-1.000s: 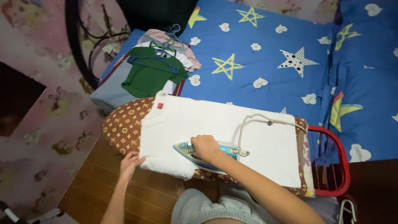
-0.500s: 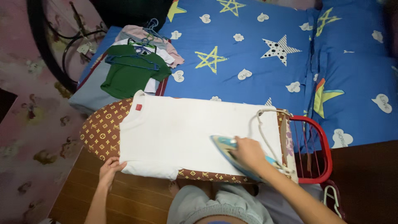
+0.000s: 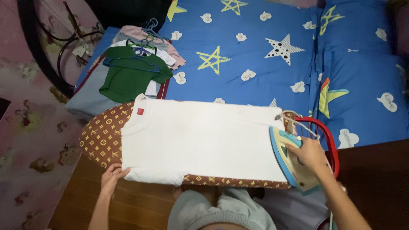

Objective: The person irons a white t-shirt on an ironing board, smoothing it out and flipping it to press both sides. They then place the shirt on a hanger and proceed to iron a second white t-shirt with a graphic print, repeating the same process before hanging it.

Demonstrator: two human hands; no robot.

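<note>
A white T-shirt [image 3: 200,140] lies flat on a brown patterned ironing board [image 3: 100,136]. My right hand [image 3: 309,155] grips a cream and blue iron [image 3: 285,159] at the board's right end, over the shirt's right edge. A white cord [image 3: 298,123] runs from the iron. My left hand [image 3: 113,176] holds the shirt's near left corner at the board's front edge.
A red metal iron rest [image 3: 328,136] sticks out at the board's right end. Behind the board is a bed with a blue star-patterned sheet [image 3: 255,55]. A pile of clothes on hangers, a green shirt [image 3: 130,76] on top, lies at its left. Wooden floor is below.
My right hand has slid the iron from the shirt's middle to its right end. My left hand stays at the near left corner.
</note>
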